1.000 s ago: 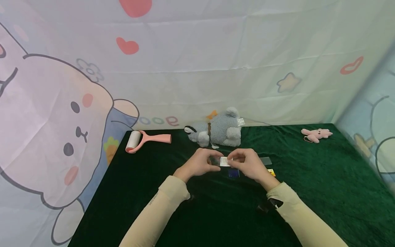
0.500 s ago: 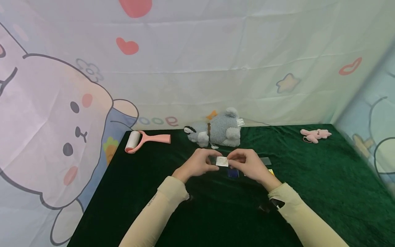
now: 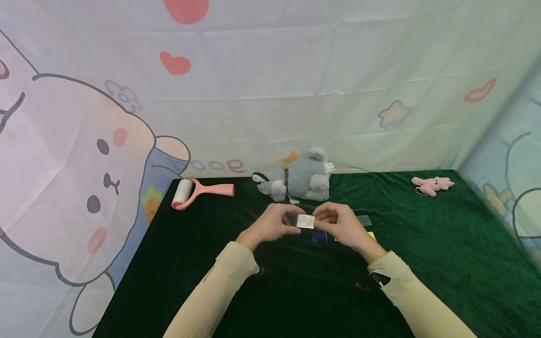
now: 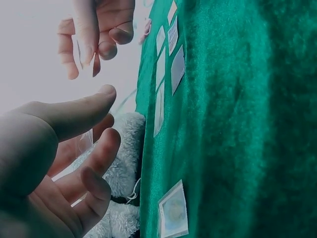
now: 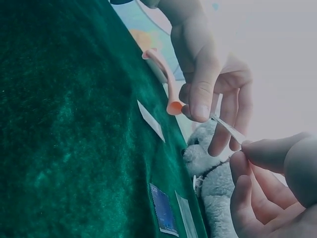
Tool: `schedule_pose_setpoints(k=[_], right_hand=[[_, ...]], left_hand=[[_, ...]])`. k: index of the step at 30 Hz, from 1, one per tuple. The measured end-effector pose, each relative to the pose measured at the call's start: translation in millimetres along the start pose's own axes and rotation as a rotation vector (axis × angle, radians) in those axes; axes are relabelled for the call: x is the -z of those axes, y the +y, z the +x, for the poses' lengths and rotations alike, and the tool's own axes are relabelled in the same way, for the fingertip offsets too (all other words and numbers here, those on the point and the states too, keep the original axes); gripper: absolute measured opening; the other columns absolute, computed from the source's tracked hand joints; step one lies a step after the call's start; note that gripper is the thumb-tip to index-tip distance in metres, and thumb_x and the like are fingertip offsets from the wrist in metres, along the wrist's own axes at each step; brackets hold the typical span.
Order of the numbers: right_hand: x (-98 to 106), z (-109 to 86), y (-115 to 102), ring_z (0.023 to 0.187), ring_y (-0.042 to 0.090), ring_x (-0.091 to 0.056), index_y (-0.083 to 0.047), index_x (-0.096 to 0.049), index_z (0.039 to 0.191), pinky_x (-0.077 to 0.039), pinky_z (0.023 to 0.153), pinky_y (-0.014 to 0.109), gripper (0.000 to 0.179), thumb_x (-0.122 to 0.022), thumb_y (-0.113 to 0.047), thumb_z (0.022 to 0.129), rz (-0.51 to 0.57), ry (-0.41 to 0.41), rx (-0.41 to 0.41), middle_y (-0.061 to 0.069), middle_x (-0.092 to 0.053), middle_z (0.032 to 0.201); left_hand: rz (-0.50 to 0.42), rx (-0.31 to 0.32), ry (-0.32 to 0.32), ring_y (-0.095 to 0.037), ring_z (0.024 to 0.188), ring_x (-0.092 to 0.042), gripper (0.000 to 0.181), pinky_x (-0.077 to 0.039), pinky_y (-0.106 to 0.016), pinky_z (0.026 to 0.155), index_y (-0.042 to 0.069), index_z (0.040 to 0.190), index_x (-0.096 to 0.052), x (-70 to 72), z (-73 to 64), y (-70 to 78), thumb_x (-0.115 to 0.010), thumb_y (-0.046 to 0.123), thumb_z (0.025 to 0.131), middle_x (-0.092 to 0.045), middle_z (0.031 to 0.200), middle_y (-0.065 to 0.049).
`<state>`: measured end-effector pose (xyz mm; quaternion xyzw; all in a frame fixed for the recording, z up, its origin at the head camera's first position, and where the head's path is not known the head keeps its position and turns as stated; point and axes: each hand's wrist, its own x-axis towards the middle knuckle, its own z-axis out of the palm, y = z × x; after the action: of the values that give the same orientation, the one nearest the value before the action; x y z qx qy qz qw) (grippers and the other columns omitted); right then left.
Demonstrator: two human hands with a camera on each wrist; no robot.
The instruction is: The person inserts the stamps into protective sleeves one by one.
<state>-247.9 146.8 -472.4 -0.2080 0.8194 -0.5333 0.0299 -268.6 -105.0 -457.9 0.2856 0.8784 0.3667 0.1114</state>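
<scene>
A small white stamp-like piece (image 3: 305, 221) is held up between both hands in the head view. My right hand (image 3: 339, 224) pinches its right end between thumb and forefinger. A clear plastic sleeve (image 4: 85, 143) shows between the fingers of my left hand (image 3: 272, 222), which grips it at the left. Whether the white piece lies inside the sleeve I cannot tell. Below the hands, a blue stamp (image 3: 320, 237) with a toothed edge lies on the green cloth. Seen from the left wrist, a pale piece (image 4: 174, 213) in clear film lies on the cloth near that hand.
Beyond the hands lies a grey plush toy (image 3: 306, 180). A pink lint roller (image 3: 211, 189) is at the back left, a small pink plush (image 3: 433, 185) at the back right. Behind my right hand are a clear sleeve (image 3: 364, 220) and a yellow piece (image 3: 372, 235), partly hidden.
The white piece has shifted slightly left toward my left fingers, and less clear film shows beside it. It now looks flatter to the head view. Both hands have barely moved.
</scene>
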Motion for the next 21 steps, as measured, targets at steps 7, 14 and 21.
schedule_pose_setpoints(k=[7, 14, 21], right_hand=[[0.1, -0.4, 0.7, 0.089, 0.02, -0.073, 0.002, -0.067, 0.119, -0.058, 0.075, 0.027, 0.023, -0.074, -0.006, 0.098, 0.011, 0.006, -0.02, 0.014, -0.075, 0.107], [0.6, -0.7, -0.5, 0.09, 0.024, -0.073, -0.001, -0.067, 0.12, -0.057, 0.075, 0.026, 0.024, -0.074, -0.007, 0.098, 0.024, 0.001, -0.029, 0.015, -0.075, 0.108], [-1.1, 0.1, -0.4, 0.089, 0.023, -0.073, -0.002, -0.067, 0.122, -0.058, 0.076, 0.026, 0.027, -0.076, -0.01, 0.098, 0.032, -0.005, -0.028, 0.014, -0.075, 0.108]], left_hand=[[0.009, 0.005, -0.001, -0.013, 0.065, -0.064, 0.046, -0.052, -0.028, 0.057, 0.016, 0.137, -0.069, -0.3, 2.4, -0.2, -0.083, 0.015, 0.093, -0.07, 0.106, -0.002], [0.012, 0.0, -0.012, -0.013, 0.07, -0.065, 0.046, -0.053, -0.028, 0.061, 0.017, 0.137, -0.069, -1.1, 3.4, 2.6, -0.083, 0.014, 0.093, -0.07, 0.115, -0.002], [0.01, -0.041, -0.024, -0.011, 0.068, -0.063, 0.046, -0.052, -0.026, 0.061, 0.015, 0.137, -0.069, -3.5, 5.2, 5.3, -0.083, 0.014, 0.093, -0.071, 0.116, -0.003]])
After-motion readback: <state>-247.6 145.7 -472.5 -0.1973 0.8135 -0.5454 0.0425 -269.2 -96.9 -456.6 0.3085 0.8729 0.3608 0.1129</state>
